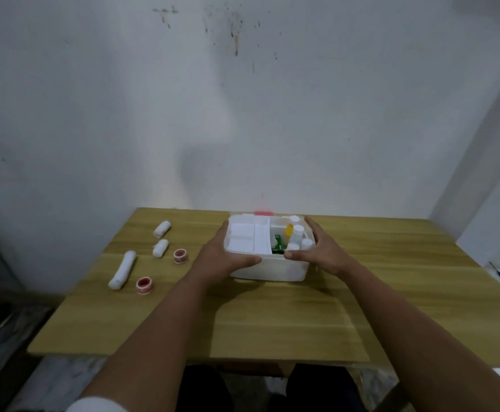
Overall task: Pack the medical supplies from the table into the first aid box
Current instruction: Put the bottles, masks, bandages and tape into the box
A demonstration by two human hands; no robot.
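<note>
The white first aid box (272, 270) stands open at the middle back of the wooden table (272, 322). Inside it are white packets (247, 239) on the left, a green pack (278, 243), a yellow-capped item (289, 230) and several small white bottles (297, 233) on the right. My left hand (219, 255) grips the box's left side, thumb on the front rim. My right hand (317, 251) grips its right side the same way. On the table to the left lie three white bandage rolls (122, 270) (160, 248) (162, 228) and two red tape rolls (180, 255) (144, 285).
A stained white wall (243, 114) rises directly behind the table. The table's left edge drops to a dark floor. A red strip (263, 213) shows behind the box. My legs are under the near edge.
</note>
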